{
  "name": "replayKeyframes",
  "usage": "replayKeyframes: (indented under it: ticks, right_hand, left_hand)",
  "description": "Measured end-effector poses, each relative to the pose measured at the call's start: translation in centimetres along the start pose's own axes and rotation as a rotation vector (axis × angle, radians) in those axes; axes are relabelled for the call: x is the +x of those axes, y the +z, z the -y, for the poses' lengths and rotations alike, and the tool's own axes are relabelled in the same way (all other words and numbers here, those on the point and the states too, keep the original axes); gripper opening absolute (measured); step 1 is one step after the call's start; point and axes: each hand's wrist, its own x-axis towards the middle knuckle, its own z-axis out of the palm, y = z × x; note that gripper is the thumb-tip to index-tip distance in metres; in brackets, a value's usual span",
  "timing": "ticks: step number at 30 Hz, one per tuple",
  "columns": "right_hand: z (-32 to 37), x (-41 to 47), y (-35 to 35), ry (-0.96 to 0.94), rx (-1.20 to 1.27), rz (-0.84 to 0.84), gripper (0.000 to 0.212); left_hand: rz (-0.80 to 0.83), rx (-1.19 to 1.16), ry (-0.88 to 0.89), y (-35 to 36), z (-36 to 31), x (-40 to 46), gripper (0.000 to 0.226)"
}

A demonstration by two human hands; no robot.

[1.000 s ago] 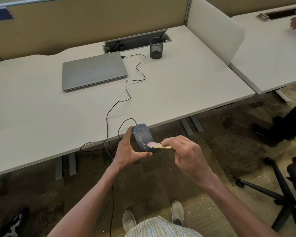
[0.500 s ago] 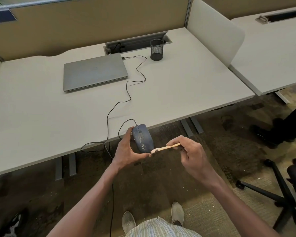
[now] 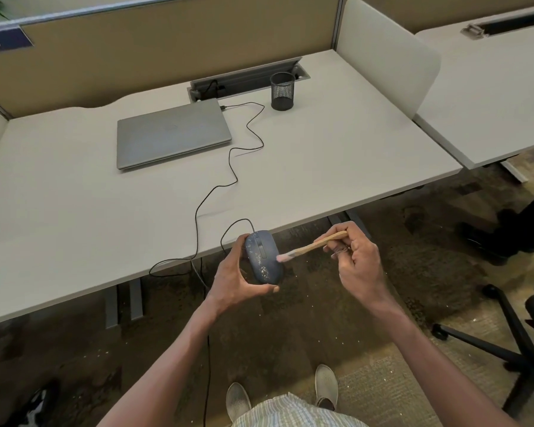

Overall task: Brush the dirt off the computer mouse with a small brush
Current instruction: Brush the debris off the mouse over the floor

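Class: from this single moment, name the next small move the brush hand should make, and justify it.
Probably sweep the brush down across the mouse. The right hand holds its bristles at the mouse's right edge, while pale specks remain on the top, and the left hand holds the mouse off the desk's edge.

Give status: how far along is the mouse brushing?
Done: left hand holds the dark blue corded mouse off the desk, right hand grips the small wooden-handled brush. In hand: bristles at the mouse's right edge. Left: pale specks cover its top.
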Motion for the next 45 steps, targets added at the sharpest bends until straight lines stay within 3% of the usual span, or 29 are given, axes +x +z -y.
replayKeyframes:
  ticks: [5,19,25,45]
  right_hand:
    - [0.5,0.7,-0.2,-0.014,-0.064,0.090,0.027]
    - [2.2,5.2,2.1,-0.189,-0.141,0.001,0.023]
    - [2.9,3.6,2.2,-0.309,-0.270,0.129,0.022]
    - [3.1,-3.0,1.0,-0.330,-0.408,0.257,0.015]
  left_hand:
    - [0.031,0.013,0.029,-0.2,0.0,0.0,0.123]
    - [0.116,0.020,-0.007,0.3,-0.6,-1.1,0.127]
    - [0.106,0.042,-0.041,0.4,0.1,-0.9,0.129]
    - [-0.078,-0.044,-0.063,-0.9,0.9,-0.3,0.129]
